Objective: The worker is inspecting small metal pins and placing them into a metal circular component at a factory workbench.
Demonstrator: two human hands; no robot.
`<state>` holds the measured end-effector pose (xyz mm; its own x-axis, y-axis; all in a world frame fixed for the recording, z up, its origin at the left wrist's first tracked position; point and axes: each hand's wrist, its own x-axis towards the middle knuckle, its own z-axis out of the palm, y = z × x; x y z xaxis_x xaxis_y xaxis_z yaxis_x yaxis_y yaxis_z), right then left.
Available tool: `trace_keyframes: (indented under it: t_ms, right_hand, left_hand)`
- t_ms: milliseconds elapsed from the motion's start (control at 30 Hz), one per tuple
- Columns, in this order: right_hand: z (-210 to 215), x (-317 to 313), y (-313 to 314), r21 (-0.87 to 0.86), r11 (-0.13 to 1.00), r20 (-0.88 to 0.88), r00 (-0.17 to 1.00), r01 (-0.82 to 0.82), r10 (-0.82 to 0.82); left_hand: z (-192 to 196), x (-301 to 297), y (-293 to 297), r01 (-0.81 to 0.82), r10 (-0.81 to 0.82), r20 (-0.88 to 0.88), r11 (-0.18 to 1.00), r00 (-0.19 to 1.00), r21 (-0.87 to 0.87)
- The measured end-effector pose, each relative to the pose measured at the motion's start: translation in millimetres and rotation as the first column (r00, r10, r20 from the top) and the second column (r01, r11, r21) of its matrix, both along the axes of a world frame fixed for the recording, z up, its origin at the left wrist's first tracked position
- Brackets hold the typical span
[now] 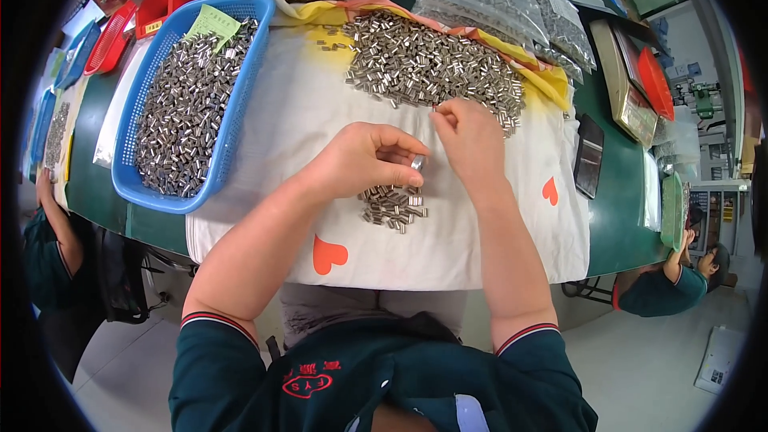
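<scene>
The right hand (474, 142) was the nearer one to the big heap of metal tubes (436, 60), which lay just beyond its fingertips — ahead on the white cloth (280, 104), its tubes pointing every which way. Those fingers were pinched narrow (whether a tube sat between them was too small to tell). The left hand (360, 162) held a shiny piece (418, 162) between thumb and fingers, to the left of the right hand and a little closer to the body; its long axis could not be made out surely. Below the left fingers — partly hidden by them — lay a smaller pile of tubes (392, 210).
</scene>
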<state>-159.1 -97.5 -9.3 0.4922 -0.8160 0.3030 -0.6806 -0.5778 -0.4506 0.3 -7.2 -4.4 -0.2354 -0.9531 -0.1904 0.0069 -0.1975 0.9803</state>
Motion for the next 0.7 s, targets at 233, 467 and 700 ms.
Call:
trace_keyframes:
  t_ms: [233, 467, 700]
  right_hand:
    - [-2.0, 0.2, 7.5, 0.039, 0.999, -0.077, 0.997, -0.004, 0.007]
    - [25.7, -4.4, 23.8, 0.347, 0.919, 0.306, 0.949, -0.187, 0.077]
    - [30.0, -1.9, 34.6, 0.355, 0.890, 0.388, 0.911, -0.288, 0.140]
  left_hand:
    - [-4.5, 4.3, -1.3, -0.091, 0.100, -0.151, 0.994, 0.983, 0.063]
    - [-7.4, 6.7, -3.2, -0.189, 0.198, -0.265, 0.980, 0.944, 0.059]
    - [-9.4, 7.2, -3.0, -0.198, 0.200, -0.218, 0.980, 0.955, 0.030]
